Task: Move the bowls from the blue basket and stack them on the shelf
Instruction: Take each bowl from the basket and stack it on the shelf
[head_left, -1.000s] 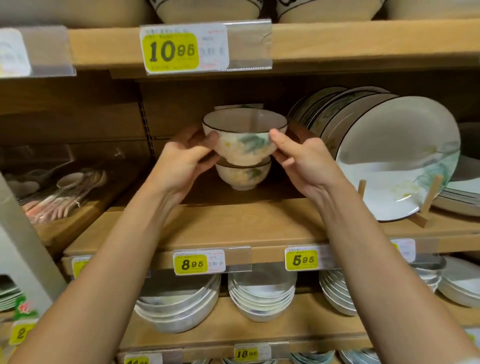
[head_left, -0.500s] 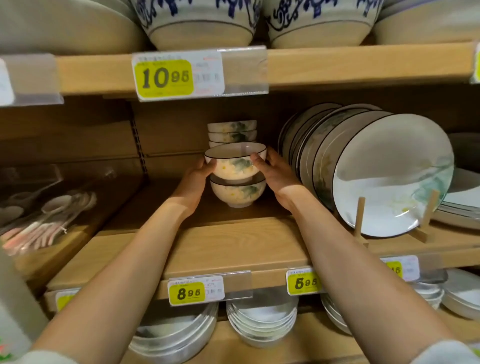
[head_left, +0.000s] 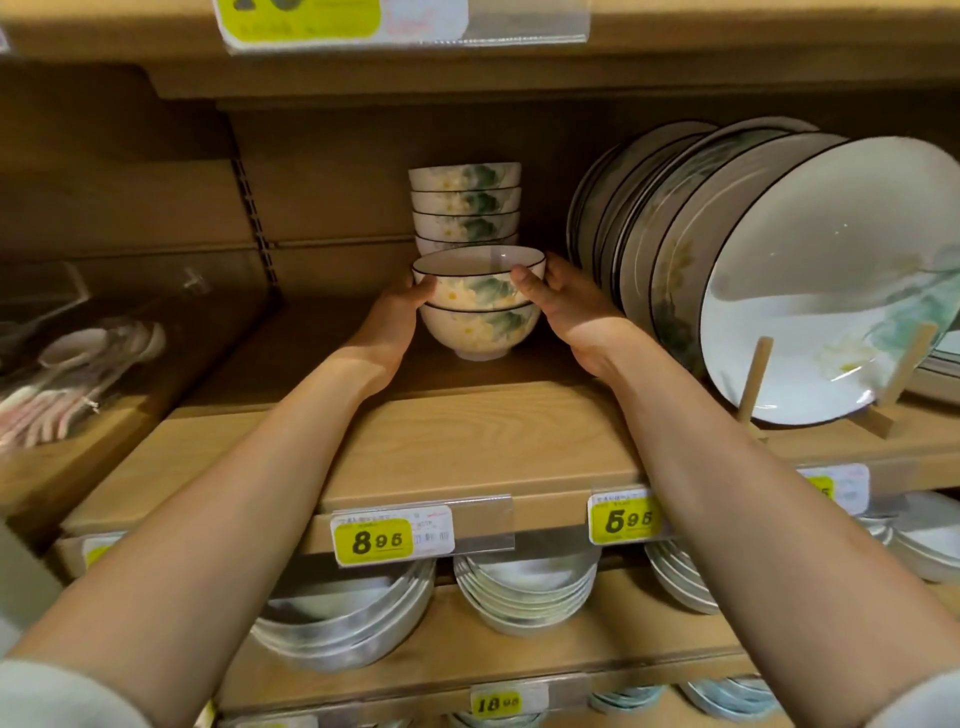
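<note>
head | top bowl (head_left: 480, 289) nested in lower bowl (head_left: 478, 333) | left hand (head_left: 390, 326), right hand (head_left: 567, 307) grip its sides

A row of large floral plates (head_left: 810, 291) with dark rims leans upright on a wooden stand (head_left: 756, 374) at the right. Pale ceramic spoons (head_left: 67, 384) lie at the left. Yellow price tags read 8.95 (head_left: 375, 541) and 5.95 (head_left: 626, 519); beneath them sit stacks of shallow white dishes (head_left: 524, 592).
</note>
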